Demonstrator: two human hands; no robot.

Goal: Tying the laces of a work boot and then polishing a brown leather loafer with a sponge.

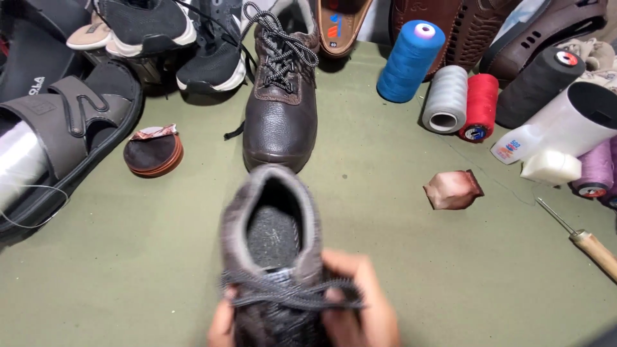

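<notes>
So the grey knit shoe [273,257] sits nearest, heel opening facing away, on the olive table [128,283]. The right hand [360,308] has its fingers curled around the shoe's side and laces [289,297]; the left hand [222,324] pinches the other side, mostly out of frame. The laces look threaded but loose, nothing tied yet I'd say. Just beyond the shoe stands a brown leather boot [281,103], fully laced. Right of the shoe lies an awl [588,243], untouched, with thread spools [443,90] farther back.
</notes>
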